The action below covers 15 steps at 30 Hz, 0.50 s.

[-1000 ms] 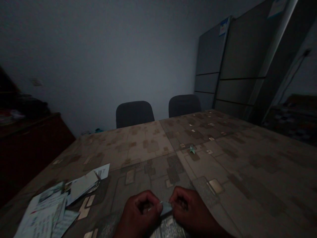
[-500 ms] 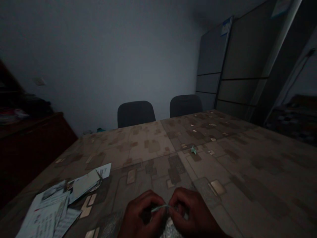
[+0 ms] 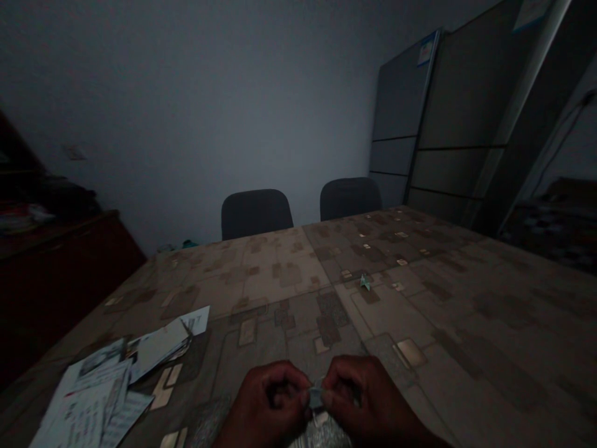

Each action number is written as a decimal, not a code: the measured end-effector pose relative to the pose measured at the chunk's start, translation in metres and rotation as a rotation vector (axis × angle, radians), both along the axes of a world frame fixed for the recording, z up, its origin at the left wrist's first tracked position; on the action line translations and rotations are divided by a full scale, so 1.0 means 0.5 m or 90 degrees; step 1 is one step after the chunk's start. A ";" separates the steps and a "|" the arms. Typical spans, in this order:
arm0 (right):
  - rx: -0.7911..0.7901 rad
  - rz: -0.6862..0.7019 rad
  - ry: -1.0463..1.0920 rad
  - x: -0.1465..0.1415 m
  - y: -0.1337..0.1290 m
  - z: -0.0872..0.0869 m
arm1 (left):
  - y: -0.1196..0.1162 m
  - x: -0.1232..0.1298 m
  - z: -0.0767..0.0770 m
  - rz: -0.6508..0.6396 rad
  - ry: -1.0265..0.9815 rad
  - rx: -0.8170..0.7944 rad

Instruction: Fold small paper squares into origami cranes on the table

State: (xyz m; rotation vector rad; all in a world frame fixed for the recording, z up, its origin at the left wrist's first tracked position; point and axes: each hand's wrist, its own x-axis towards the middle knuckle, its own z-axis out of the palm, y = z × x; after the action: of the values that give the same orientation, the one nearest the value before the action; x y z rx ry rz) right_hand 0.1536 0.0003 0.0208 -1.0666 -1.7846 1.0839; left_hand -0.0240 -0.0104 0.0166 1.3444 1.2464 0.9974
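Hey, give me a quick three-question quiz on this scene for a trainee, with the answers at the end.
1. True or false: the left hand and the right hand both pinch the small pale piece.
2. How many dark chair backs show beyond the table?
3. Where do the loose papers lie? A: against the wall; B: on the table, left of both hands; C: under the right hand.

Key: 1 true; 2 two; 3 B.

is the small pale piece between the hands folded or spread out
Cannot tell: the left hand and right hand pinch the pale piece from either side, and only a small, dim part shows.
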 end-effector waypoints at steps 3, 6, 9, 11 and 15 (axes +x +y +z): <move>-0.040 0.017 0.036 0.003 0.003 -0.004 | -0.006 -0.001 0.024 0.003 0.041 0.041; -0.099 0.013 0.107 0.001 0.006 -0.014 | -0.010 -0.003 0.041 0.030 -0.002 -0.030; -0.118 0.005 0.106 0.000 0.006 -0.016 | -0.010 -0.003 0.043 0.054 -0.039 -0.054; -0.099 0.003 0.073 0.000 0.003 -0.009 | -0.011 -0.003 0.041 0.060 -0.029 -0.049; 0.012 -0.007 0.016 0.000 -0.004 0.008 | -0.019 0.001 0.040 0.074 0.082 0.057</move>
State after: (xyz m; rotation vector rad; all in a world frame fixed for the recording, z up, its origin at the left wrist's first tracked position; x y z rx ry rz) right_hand 0.1536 -0.0016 0.0245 -1.0462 -1.7630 1.0681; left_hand -0.0234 -0.0197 0.0368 1.4373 1.4037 1.0711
